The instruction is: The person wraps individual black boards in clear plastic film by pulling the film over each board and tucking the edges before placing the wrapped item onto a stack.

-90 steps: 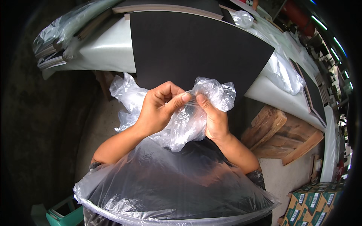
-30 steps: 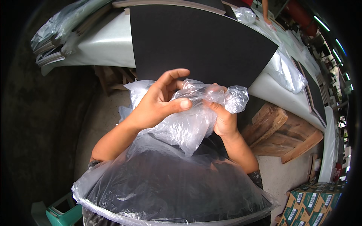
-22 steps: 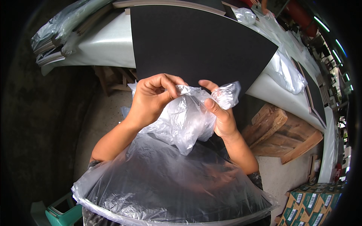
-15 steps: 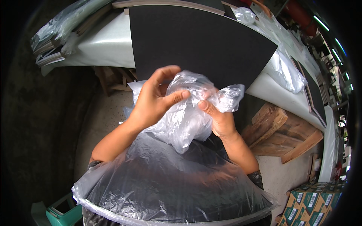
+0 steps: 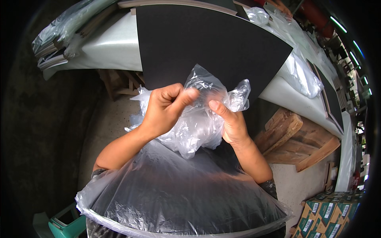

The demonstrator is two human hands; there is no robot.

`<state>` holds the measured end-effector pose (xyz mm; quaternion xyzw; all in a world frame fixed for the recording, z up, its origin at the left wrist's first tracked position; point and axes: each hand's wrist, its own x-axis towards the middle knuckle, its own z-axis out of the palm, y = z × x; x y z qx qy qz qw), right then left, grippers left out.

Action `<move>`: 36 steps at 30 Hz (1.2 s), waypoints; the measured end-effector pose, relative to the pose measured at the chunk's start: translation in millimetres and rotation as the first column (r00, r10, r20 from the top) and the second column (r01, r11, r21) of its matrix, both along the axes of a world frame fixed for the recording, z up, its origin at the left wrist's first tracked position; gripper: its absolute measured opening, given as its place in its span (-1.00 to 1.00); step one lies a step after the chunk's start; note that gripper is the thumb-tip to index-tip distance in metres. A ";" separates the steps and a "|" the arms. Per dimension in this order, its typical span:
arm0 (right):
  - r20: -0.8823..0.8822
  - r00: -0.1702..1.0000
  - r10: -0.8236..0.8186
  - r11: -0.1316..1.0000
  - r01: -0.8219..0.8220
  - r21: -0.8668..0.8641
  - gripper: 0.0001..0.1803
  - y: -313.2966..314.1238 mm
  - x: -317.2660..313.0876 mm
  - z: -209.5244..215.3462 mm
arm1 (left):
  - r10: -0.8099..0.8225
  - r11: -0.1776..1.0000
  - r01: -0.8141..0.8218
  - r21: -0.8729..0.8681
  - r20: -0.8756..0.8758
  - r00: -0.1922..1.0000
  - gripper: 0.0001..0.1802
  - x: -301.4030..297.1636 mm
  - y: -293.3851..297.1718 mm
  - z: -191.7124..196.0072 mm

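Crumpled clear plastic film [image 5: 196,127] is bunched between my two hands, above my lap. My left hand [image 5: 164,107] pinches its upper part, fingers curled and thumb pressed over them. On the other side my right hand [image 5: 230,121] grips the film, its thumb on top and its fingers hidden behind the plastic. A tuft of the film [image 5: 239,95] sticks out beyond the right hand. From the bunch, a wide clear sheet [image 5: 178,190] spreads down over my body to a curved lower edge.
Ahead, a black board [image 5: 210,43] lies on a table with a pale cover [image 5: 113,49]. Plastic-wrapped boards [image 5: 53,51] lie at the far left. To the right are wooden pieces [image 5: 299,139], with printed cartons [image 5: 327,214] lower down. A green stool [image 5: 67,224] stands at lower left.
My left hand's fingers have closed from a spread pose into a pinch on the film. The film's top now rises to a point. My right hand has barely moved.
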<state>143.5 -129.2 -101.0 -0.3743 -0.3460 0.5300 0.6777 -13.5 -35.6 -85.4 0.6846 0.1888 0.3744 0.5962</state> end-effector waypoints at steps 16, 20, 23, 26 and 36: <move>-0.077 0.993 -0.092 0.996 0.093 0.012 -0.74 0.2 -11.2 -1.2 | -0.020 1.000 0.020 0.002 0.002 1.000 -0.70 3.6 -8.0 -1.5; -0.177 0.984 -0.033 0.999 0.035 0.009 -0.72 -1.8 -8.1 -5.4 | 0.082 0.992 -0.076 0.103 -0.056 0.995 -0.67 6.3 -10.2 -4.5; -0.266 0.963 0.052 0.997 -0.064 -0.037 -0.74 -3.2 -10.1 3.9 | 0.142 0.963 -0.101 0.250 -0.152 0.978 -0.67 2.8 -8.5 1.6; -0.343 0.929 0.139 0.990 -0.134 0.039 -0.88 -4.7 -2.0 -0.9 | 0.081 0.991 -0.075 0.112 -0.052 0.995 -0.66 4.0 -1.7 1.3; 0.029 0.989 0.145 0.975 -0.148 0.166 -0.84 -10.1 50.5 33.6 | -0.502 0.705 0.691 0.157 -0.579 0.643 -0.67 -5.4 3.2 5.6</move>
